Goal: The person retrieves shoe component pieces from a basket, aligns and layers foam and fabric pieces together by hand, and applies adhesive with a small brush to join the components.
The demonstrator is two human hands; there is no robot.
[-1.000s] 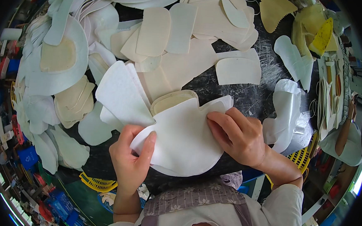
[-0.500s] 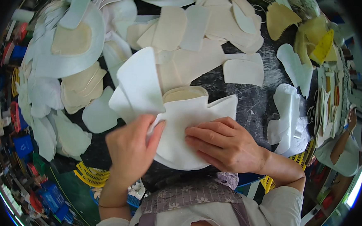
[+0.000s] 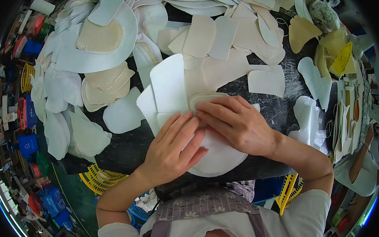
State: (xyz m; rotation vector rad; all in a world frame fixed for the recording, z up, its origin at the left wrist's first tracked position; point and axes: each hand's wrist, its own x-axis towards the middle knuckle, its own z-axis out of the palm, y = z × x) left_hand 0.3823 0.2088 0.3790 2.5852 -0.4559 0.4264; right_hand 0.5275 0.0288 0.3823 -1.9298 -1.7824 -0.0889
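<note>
A soft white shaped piece (image 3: 218,158), looking like layered felt or foam padding, lies at the near edge of the black table in front of me. Two long white flaps (image 3: 170,84) fan out from its upper left. My left hand (image 3: 174,144) rests on the piece with fingers stretched and slightly apart, their tips at the base of the flaps. Beside it, the bent fingers of my right hand (image 3: 240,127) pinch the upper edge of the piece, next to a cream rounded layer (image 3: 206,96). Both hands' fingertips nearly meet; the thumb of my right hand is hidden.
Stacks of white pieces (image 3: 65,89) and cream pieces (image 3: 106,87) cover the left and far table (image 3: 268,110). Clear plastic wrap (image 3: 306,121) and yellowish pieces (image 3: 302,34) lie right. Yellow baskets (image 3: 101,178) stand below the edge. Another person's arm (image 3: 363,151) shows far right.
My left hand has gone from pinching the piece's left edge to lying over it with fingers extended. My right hand has moved up to the top edge. The view has shifted slightly.
</note>
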